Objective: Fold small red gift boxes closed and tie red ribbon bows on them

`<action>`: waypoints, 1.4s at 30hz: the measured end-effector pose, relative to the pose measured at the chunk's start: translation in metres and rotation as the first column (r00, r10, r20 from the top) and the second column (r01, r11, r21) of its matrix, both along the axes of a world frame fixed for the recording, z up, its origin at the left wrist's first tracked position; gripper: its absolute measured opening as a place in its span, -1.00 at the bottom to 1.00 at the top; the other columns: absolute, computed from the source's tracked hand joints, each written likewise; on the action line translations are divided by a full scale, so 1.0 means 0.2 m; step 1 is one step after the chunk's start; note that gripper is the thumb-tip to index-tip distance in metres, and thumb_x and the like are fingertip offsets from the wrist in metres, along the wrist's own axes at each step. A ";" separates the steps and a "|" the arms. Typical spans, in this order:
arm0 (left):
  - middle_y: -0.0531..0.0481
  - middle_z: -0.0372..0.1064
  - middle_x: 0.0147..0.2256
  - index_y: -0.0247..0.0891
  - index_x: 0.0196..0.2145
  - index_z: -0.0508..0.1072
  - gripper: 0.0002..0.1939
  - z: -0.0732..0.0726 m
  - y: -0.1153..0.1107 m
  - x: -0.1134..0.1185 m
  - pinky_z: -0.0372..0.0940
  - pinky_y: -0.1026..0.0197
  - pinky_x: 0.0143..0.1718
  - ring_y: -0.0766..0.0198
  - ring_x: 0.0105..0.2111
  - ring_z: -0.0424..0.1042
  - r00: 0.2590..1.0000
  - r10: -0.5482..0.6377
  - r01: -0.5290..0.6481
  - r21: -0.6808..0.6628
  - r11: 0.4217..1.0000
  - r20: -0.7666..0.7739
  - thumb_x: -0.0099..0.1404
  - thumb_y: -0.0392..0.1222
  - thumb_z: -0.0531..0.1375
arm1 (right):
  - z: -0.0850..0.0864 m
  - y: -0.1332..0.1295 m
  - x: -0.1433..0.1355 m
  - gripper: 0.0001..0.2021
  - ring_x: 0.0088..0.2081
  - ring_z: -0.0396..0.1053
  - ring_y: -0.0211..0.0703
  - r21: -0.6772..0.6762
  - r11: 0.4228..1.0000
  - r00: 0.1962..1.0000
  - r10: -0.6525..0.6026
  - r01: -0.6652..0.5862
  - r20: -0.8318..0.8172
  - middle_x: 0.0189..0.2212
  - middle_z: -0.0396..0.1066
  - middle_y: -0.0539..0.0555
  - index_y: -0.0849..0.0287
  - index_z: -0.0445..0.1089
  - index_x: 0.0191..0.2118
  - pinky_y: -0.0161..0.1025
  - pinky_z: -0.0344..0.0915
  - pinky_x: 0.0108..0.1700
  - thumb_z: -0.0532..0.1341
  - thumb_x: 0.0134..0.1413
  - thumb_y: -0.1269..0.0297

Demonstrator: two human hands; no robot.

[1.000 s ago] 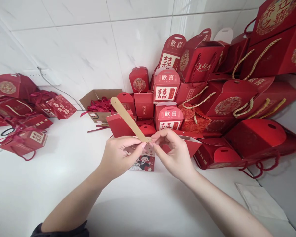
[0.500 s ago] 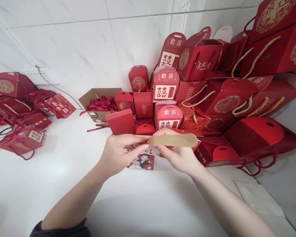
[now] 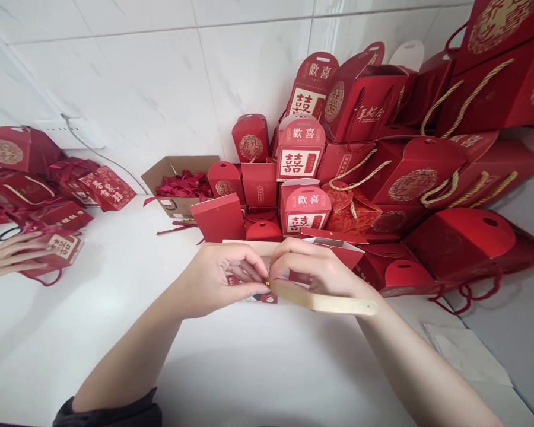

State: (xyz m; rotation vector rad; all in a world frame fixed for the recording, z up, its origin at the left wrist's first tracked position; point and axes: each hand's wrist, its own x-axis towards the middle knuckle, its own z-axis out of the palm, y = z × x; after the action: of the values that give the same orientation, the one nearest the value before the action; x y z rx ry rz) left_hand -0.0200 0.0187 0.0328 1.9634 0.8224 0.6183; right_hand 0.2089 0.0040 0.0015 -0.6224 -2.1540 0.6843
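My left hand point(image 3: 213, 281) pinches a small gold stud point(image 3: 267, 283) between thumb and fingertips. Facing it, my right hand point(image 3: 315, 267) is closed on one end of a cream strap handle point(image 3: 338, 301), right against the stud. The strap's free end, which has a small hole, sticks out to the right across my right wrist. Whether the stud passes through the strap is hidden by my fingers. Beneath both hands, mostly covered, a red-and-white box point(image 3: 270, 296) with a cartoon print sits on the white table point(image 3: 249, 367).
Red gift boxes point(image 3: 305, 204) are stacked at the back and right, several with rope handles point(image 3: 471, 112). A cardboard box point(image 3: 182, 204) holds dark red ribbons point(image 3: 184, 185). At left, another person's hand point(image 3: 13, 256) touches a red box point(image 3: 64, 249) beside more boxes.
The strap's free end has swung down and toward me. My fingers have come together lower around the stud. Another person's hand has come in at the left edge.
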 end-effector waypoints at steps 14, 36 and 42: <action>-0.02 0.54 -0.47 -0.27 -0.47 0.52 -0.84 -0.03 0.01 0.01 0.47 0.24 -0.41 0.26 -0.47 0.52 0.955 -0.041 -0.001 0.143 0.990 0.293 0.02 -0.39 0.42 | 0.01 -0.06 -0.04 -0.78 -0.14 0.41 -0.10 0.187 0.974 0.980 -0.092 0.125 -0.178 -0.22 0.47 0.14 0.17 0.44 -0.11 -0.13 0.39 -0.10 0.12 0.23 0.52; 0.00 0.40 0.07 -0.09 0.13 0.32 -0.51 -0.01 0.22 -0.10 0.33 0.18 -0.10 0.12 -0.04 0.44 0.860 0.176 0.005 0.352 0.936 -0.480 0.25 -0.07 0.24 | -0.01 -0.02 -0.03 -0.92 -0.27 0.43 -0.19 -0.034 0.924 0.890 -0.378 0.382 -0.256 -0.29 0.48 0.05 0.14 0.43 -0.20 -0.24 0.35 -0.23 0.20 0.22 0.40; 0.13 0.50 -0.25 -0.12 -0.07 0.45 -0.68 -0.03 0.21 -0.06 0.23 0.31 -0.37 0.30 -0.37 0.44 0.878 0.121 0.007 0.266 0.964 -0.462 0.20 -0.09 0.27 | 0.00 -0.02 -0.01 -0.89 -0.20 0.39 -0.19 0.027 0.962 0.963 -0.270 0.270 -0.019 -0.23 0.43 0.04 0.12 0.37 -0.18 -0.25 0.31 -0.16 0.17 0.23 0.45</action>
State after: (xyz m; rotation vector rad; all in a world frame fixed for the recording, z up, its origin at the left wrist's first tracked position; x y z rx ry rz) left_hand -0.0312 0.0614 0.0277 2.3887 1.1490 0.2809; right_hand 0.2060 -0.0002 0.0011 -0.8728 -2.0116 0.5059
